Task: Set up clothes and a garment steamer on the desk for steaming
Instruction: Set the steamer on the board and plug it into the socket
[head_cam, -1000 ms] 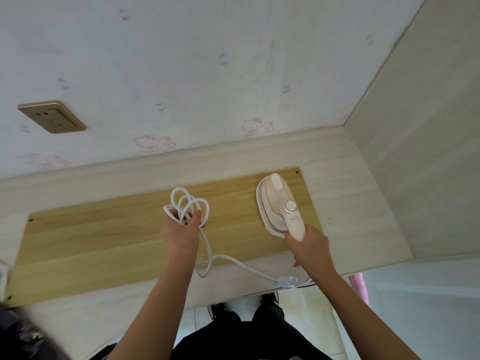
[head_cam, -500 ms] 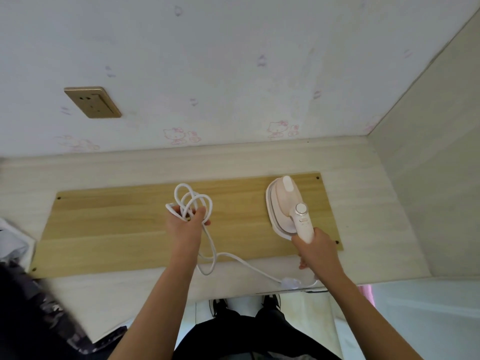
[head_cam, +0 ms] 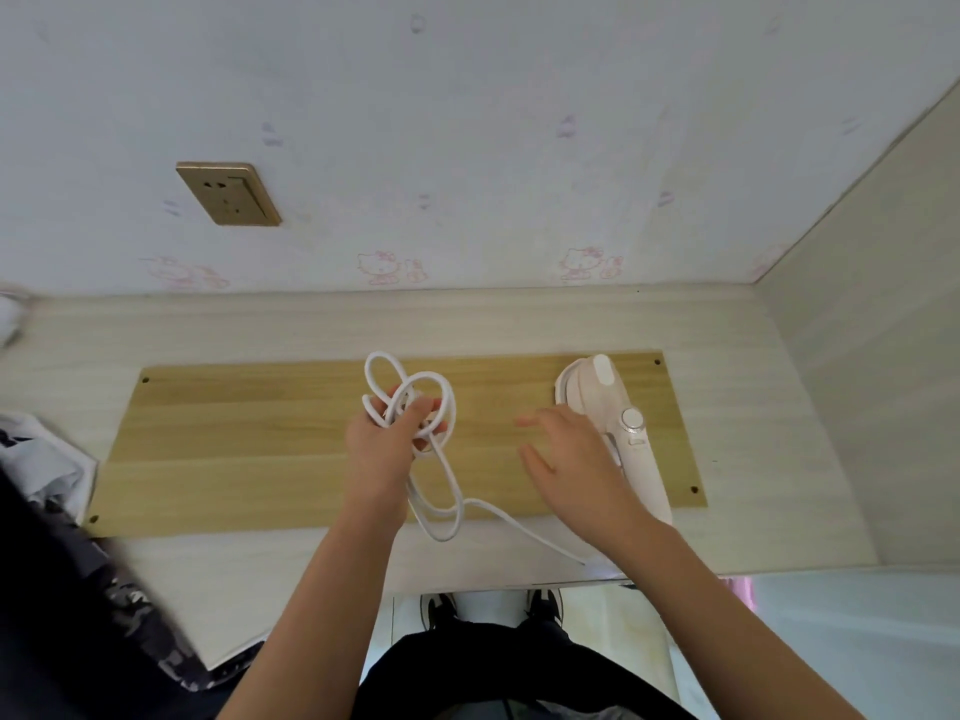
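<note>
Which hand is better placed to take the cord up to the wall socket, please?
Left: the left hand grips the coiled cord, and the socket sits up-left; the right hand is open by the steamer.

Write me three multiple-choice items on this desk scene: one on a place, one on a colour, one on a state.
1. Where does the garment steamer lie? A. floor B. right end of the wooden board C. chair
2. The power cord's colour? A. white B. black C. red
3. The right hand is: A. gripping the steamer B. pinching the cord C. open, holding nothing
Answers: B, it rests on the board's right end; A, its loops are white; C, it grips nothing.
</note>
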A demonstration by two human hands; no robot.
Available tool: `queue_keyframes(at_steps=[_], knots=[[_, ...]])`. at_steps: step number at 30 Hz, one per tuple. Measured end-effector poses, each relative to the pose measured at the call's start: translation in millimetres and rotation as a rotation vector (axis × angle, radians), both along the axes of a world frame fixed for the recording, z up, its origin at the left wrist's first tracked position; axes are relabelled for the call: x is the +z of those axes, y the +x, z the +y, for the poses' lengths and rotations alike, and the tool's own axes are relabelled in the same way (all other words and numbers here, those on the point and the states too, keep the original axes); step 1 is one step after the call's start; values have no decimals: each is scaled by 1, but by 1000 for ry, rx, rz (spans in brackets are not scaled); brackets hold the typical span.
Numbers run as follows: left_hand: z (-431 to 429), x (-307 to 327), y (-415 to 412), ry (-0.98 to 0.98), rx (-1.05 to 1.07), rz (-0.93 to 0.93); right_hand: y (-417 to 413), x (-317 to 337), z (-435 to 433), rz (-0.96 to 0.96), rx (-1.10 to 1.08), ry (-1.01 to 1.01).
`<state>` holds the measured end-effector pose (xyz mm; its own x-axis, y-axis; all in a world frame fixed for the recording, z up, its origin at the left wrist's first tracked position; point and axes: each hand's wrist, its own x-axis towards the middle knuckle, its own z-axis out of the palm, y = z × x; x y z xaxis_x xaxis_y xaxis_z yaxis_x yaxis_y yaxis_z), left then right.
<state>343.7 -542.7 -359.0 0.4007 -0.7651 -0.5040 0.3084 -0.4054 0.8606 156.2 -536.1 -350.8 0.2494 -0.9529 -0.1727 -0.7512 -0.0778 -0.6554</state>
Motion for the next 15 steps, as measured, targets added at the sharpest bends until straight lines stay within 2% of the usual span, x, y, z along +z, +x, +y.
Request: queue_keyframes(at_steps=[3,9,12,15], knots=[[1,6,5,-23,0,76,31,-10,-3,-87,145,103],[6,16,27,-87,-13,146,59,-30,2,-265,234,460],[13,15,42,-91,-21,156,62,-27,7,-366,290,458],[18,15,57,-86,-34,150,57,-23,12,-366,259,393]])
